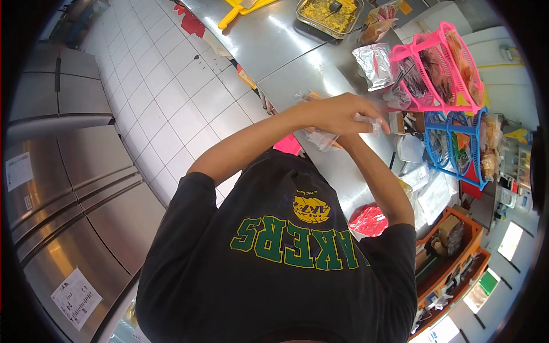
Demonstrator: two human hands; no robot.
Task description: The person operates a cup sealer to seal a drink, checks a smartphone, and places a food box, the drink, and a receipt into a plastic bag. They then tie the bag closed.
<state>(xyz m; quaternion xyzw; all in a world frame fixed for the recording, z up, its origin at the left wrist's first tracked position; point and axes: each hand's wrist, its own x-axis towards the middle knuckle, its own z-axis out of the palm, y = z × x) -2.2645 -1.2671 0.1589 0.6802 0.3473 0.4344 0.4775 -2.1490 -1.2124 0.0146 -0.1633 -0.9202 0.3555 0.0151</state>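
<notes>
My left hand [346, 111] reaches across in front of me, its fingers closed on a crumpled edge of clear plastic [369, 121]. My right forearm [372, 171] comes up under it, and the right hand is hidden behind the left hand and wrist. Below my crossed wrists, a clear plastic bag [323, 139] with orange-brown contents lies at the edge of the steel counter [297, 77]. The exact kind of contents is hard to make out.
At the counter's far end stands a glass tray [337, 35] of yellow food. Foil [373, 66], a pink rack [426, 108] and a blue rack [454, 168] stand to the right. A red package [369, 220] lies near my right elbow. Steel refrigerators [108, 211] line the left.
</notes>
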